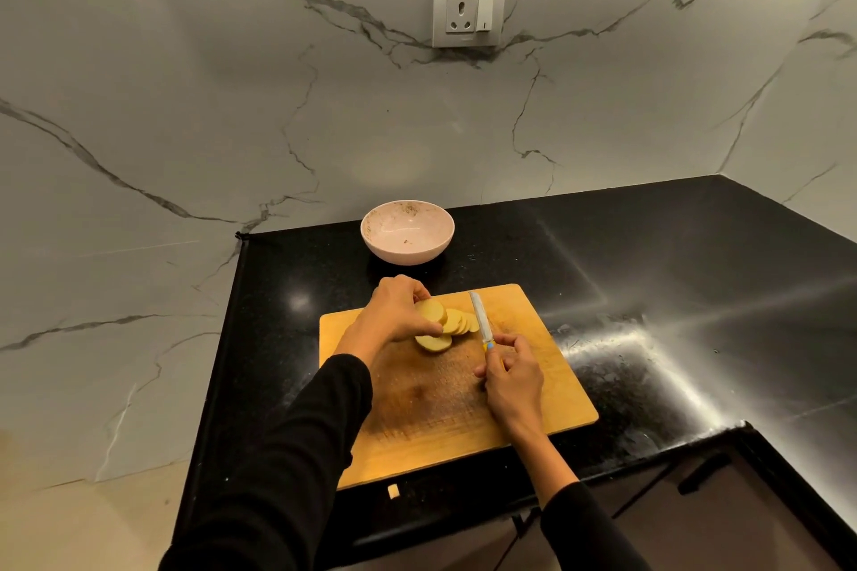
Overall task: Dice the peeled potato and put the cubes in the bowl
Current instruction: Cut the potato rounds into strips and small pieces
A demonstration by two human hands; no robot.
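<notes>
- Left hand [399,311] is gripping a thick potato piece [431,310] at the far left of the cutting board [533,389], fingers curled over its top, thumb pressing the near side.
- Potato is already sliced into rounds: a fan of slices [459,322] is leaning to the right of the held piece, overlapping each other.
- One more slice [433,343] is lying flat on the board just below the thumb.
- No cubes showing on the board yet.
- Right hand [512,378] is closing around the handle of a knife [482,322], fingers wrapped, index finger reaching toward the blue-and-yellow handle end.
- Knife blade is pointing away from the person, lying just right of the slice fan; can't tell if the edge is touching the slices or the board.
- Hands are sitting apart, slices and knife between them.
- Bowl [408,232] is standing on the black countertop [649,269] beyond the board, near the wall, not touching the board; looks pale pink with brown speckles inside, no potato in it.
- Small pale scrap [393,491] is lying on the counter edge near the board's near-left corner.
- Both arms are wearing black sleeves [297,454].
- Wall socket [468,13] is sitting on the marble-look backsplash above the bowl.
</notes>
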